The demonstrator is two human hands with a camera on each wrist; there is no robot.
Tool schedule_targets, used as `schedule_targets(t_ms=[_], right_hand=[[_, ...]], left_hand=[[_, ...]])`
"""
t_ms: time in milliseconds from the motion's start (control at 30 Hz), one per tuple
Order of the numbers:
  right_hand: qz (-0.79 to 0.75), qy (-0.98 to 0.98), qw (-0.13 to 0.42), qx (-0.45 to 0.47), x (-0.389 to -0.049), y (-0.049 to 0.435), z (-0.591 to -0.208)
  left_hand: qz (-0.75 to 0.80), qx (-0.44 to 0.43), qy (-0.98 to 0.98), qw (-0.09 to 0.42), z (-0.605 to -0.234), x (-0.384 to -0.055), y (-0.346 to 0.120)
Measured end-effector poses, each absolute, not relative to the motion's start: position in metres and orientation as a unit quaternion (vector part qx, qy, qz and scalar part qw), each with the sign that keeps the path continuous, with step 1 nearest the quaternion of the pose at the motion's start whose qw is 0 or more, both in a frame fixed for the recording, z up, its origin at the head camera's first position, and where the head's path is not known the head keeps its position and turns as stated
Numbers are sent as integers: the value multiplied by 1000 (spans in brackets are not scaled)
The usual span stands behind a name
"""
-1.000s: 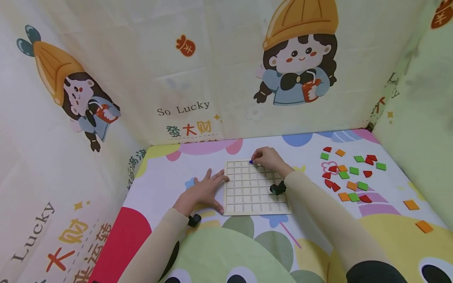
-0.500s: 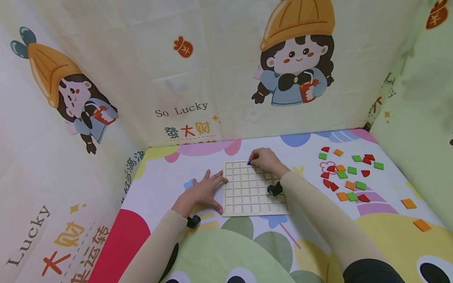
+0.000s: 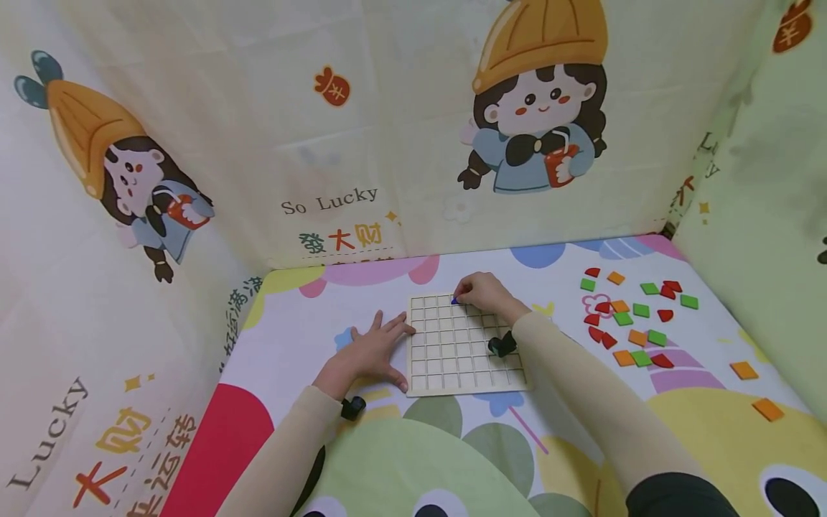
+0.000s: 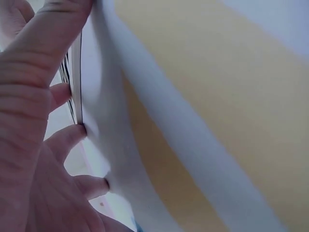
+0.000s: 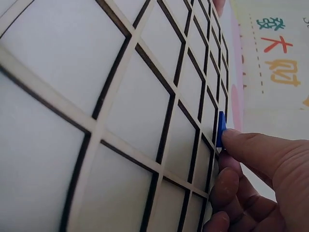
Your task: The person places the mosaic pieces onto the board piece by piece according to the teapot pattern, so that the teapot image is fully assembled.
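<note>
A pale wooden grid board (image 3: 446,345) with square cells lies on the table. Spread along its left edge, my left hand (image 3: 375,352) touches it with thumb and fingers nearly straight; the left wrist view shows fingertips (image 4: 79,130) at the board's side. My right hand (image 3: 487,293) is at the board's far edge, pinching a small blue piece (image 5: 221,129) between thumb and fingers. In the head view only a sliver of that piece shows. The right wrist view has it standing on edge over a cell of the far row. The right forearm covers part of the board's right side.
To the right, several loose flat pieces lie scattered: red rounded wedges (image 3: 665,315), green squares (image 3: 641,310) and orange squares (image 3: 744,370). A patterned cloth (image 3: 304,316) covers the table. Printed curtains (image 3: 413,143) rise behind and at both sides.
The head view has shifted slightly. My right hand stays at the far edge with the blue piece, which sits a little lower against the board. The left hand has not moved.
</note>
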State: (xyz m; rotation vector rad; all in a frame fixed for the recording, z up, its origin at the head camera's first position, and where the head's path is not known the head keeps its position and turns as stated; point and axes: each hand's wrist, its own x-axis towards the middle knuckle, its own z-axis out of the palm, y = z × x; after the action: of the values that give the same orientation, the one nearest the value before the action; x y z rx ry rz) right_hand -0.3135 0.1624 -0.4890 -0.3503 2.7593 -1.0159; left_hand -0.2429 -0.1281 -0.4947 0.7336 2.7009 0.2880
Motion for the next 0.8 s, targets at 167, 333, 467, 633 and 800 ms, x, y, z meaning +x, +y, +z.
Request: schedule_targets(t_ms=[167, 333, 467, 633, 800], right_hand=[[-341, 928, 87, -121, -310, 162, -486], [-341, 929, 82, -122, -310, 163, -488], [-340, 928, 76, -135, -309, 165, -490], [-340, 927, 63, -144, -310, 172, -493], [-343, 927, 67, -137, -312, 184, -494]], left_hand=[[109, 253, 946, 170, -492, -242, -128], [115, 255, 943, 180, -489, -243, -128], [121, 257, 942, 181, -489, -244, -129], [125, 259, 941, 180, -491, -245, -130], [122, 253, 943, 179, -490, -244, -130]])
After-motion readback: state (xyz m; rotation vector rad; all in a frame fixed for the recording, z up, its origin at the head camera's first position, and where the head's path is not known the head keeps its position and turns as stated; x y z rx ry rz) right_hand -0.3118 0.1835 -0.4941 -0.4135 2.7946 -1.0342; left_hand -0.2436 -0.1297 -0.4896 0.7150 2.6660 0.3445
